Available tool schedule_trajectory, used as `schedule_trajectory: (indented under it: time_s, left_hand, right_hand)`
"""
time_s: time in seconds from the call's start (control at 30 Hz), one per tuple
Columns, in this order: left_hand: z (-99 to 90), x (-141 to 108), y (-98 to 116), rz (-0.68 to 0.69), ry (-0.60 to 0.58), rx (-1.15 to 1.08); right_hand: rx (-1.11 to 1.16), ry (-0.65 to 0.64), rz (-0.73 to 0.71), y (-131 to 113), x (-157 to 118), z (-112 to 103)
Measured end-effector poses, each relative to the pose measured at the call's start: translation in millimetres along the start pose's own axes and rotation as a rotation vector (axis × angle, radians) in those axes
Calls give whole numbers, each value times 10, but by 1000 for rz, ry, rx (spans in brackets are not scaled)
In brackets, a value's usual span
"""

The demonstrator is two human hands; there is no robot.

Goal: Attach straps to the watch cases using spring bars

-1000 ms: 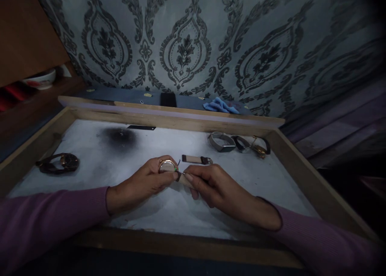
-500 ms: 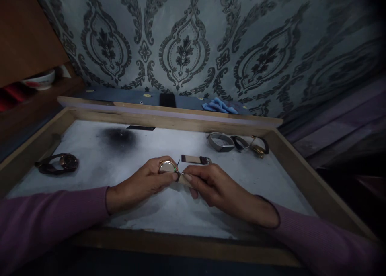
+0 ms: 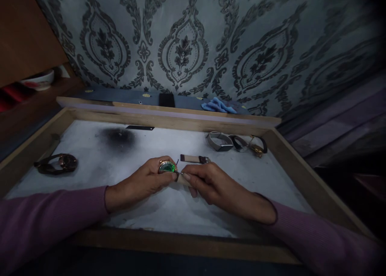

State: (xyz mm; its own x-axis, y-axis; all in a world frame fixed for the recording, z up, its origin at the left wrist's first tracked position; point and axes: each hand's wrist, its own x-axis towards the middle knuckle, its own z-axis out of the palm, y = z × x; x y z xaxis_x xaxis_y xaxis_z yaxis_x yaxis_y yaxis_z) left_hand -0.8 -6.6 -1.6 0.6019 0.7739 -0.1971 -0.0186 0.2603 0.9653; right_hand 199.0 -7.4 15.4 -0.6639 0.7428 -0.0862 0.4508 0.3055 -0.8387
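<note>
My left hand [image 3: 152, 174] is closed round a gold-rimmed watch [image 3: 166, 167], its round side tilted up and showing a green glint. A beige-backed strap [image 3: 183, 181] runs from the watch toward the right, under the fingers. My right hand [image 3: 208, 183] pinches a thin metal tool, its tip close to where strap and case meet; most of it is hidden by the fingers. Just behind the hands lies a loose strap piece [image 3: 193, 159] with a buckle, dark at its ends and beige in the middle.
A wooden-rimmed tray [image 3: 171, 115] surrounds the white work surface. At left lies a dark watch [image 3: 68, 162]; a black blade [image 3: 140, 127] is at the back. Back right are a grey band [image 3: 221, 142], a dark band [image 3: 239, 143] and a gold watch [image 3: 257, 150]. A blue cloth [image 3: 218, 105] lies behind the rim.
The watch's upturned face has gone from pale to dark with a larger green glint. Both hands keep nearly the same grip and place; the whole view shifts very slightly.
</note>
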Motion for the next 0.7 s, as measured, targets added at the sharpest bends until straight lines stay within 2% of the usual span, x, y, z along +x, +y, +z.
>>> schedule_trajectory:
  time_s: [0.7]
  left_hand:
    - [-1, 19, 37, -29, 25, -25]
  right_hand:
    - [72, 32, 57, 35, -6, 52]
